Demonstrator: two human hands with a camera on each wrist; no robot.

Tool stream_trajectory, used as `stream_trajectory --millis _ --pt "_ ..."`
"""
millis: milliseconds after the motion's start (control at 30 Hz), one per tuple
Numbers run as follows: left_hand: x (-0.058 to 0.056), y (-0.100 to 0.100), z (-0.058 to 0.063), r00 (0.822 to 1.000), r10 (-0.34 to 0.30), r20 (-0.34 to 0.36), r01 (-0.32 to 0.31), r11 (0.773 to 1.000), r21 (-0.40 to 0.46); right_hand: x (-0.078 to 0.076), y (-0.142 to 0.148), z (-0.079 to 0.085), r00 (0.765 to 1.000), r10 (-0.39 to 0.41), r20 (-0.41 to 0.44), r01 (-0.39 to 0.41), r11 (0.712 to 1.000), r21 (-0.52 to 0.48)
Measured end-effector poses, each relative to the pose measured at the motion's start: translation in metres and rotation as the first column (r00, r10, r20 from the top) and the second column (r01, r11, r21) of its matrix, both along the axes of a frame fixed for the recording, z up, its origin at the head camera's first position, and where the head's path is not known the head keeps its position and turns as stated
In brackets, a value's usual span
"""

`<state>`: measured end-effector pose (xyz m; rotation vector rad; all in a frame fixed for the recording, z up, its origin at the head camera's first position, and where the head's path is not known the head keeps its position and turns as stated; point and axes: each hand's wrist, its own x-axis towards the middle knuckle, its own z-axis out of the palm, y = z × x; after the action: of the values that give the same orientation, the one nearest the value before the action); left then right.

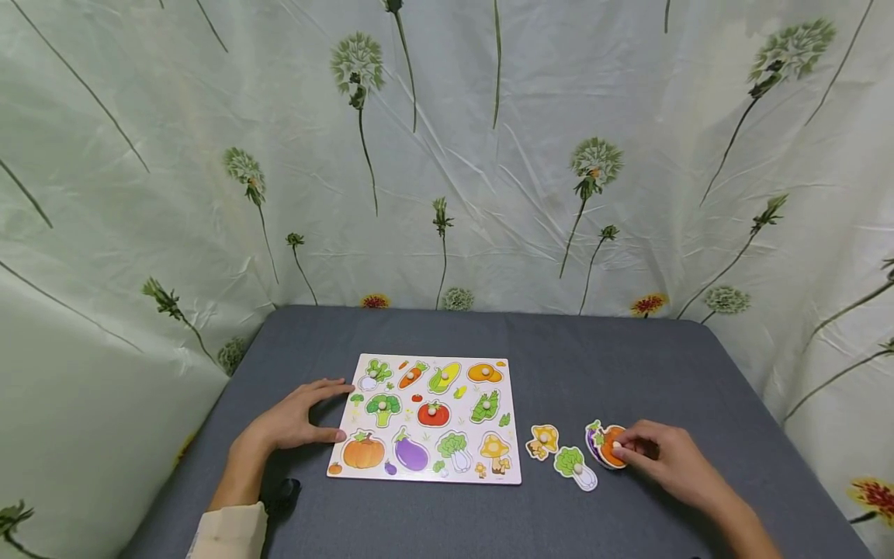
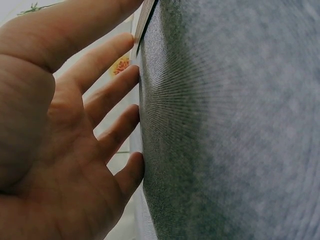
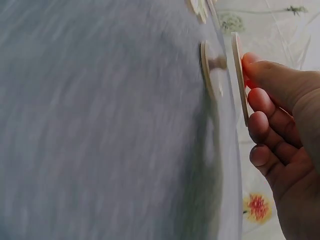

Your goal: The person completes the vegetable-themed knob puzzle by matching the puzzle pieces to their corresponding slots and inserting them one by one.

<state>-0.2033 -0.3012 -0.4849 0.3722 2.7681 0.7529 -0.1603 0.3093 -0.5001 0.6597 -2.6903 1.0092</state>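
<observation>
My right hand [image 1: 667,458] pinches an orange pumpkin puzzle piece [image 1: 612,446] near its pale knob. In the right wrist view the pumpkin piece [image 3: 240,77] stands edge-on, raised above the cloth. A purple eggplant piece [image 1: 594,436] peeks out from behind it in the head view, mostly hidden. On the left, my left hand [image 1: 296,415] has its fingers spread, with thumb and fingertips at the left edge of a white vegetable puzzle board [image 1: 419,472]. Knobbed pieces fill the board's upper rows. Its bottom row shows a pumpkin, eggplant, cabbage and mushrooms without knobs.
Between board and right hand lie a yellow mushroom piece [image 1: 543,441] and a green cabbage piece [image 1: 576,467]. A small black object [image 1: 285,495] is beside my left wrist. Grey cloth [image 1: 419,520] covers the table, and a dandelion-print curtain [image 1: 489,155] hangs behind it.
</observation>
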Motion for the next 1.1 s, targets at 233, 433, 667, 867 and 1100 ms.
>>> stream_trajectory --millis 233,433,667,867,1100 --pt "0.0 0.0 0.001 1.0 0.005 0.017 -0.005 1.0 -0.002 -0.009 -0.023 0.006 1.0 0.026 0.01 -0.026 1.0 -0.016" --pt "0.0 0.0 0.001 1.0 -0.001 0.018 0.001 1.0 0.004 -0.015 -0.047 0.01 0.999 0.032 0.042 -0.031 0.999 -0.021" --pt "-0.001 0.0 0.0 1.0 -0.001 0.013 0.001 1.0 -0.001 -0.022 -0.075 0.012 0.996 0.063 0.059 -0.061 0.998 -0.035" --pt "-0.001 0.0 0.0 1.0 0.0 0.012 0.0 1.0 -0.001 -0.026 -0.1 0.012 0.988 0.131 0.084 -0.125 0.989 -0.074" --pt "0.0 0.001 0.001 1.0 -0.002 0.012 0.002 1.0 0.001 -0.029 -0.127 0.011 0.981 0.184 0.062 -0.176 0.977 -0.118"
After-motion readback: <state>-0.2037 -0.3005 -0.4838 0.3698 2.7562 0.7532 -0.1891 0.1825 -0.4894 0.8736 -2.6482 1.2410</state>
